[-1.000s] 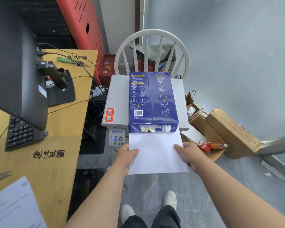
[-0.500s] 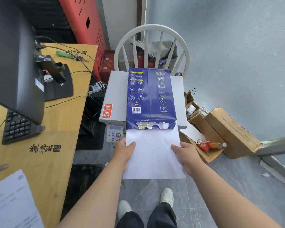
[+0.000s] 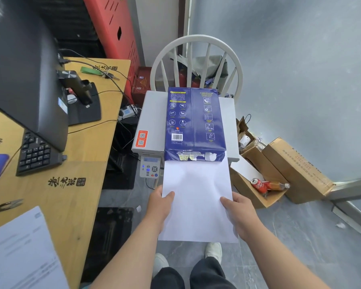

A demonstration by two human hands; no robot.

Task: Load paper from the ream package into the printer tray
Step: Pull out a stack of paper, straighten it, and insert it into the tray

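Observation:
A dark blue ream package (image 3: 194,124) lies on top of the grey printer (image 3: 152,122), its torn end facing me. White paper (image 3: 196,197) sticks far out of that torn end toward me. My left hand (image 3: 159,203) grips the paper's left edge, thumb on top. Gripping the right edge the same way is my right hand (image 3: 237,211). The printer's control panel (image 3: 149,168) shows just left of the paper. The printer tray is hidden beneath the paper and package.
A wooden desk (image 3: 71,184) with a monitor, keyboard (image 3: 35,155) and printed sheet stands at the left. A white chair (image 3: 196,63) is behind the printer. Open cardboard boxes (image 3: 279,170) with a can sit on the floor at the right. My feet are below the paper.
Both hands have pulled the paper further out of the ream package toward me; more white sheet shows now. The package stays on the printer.

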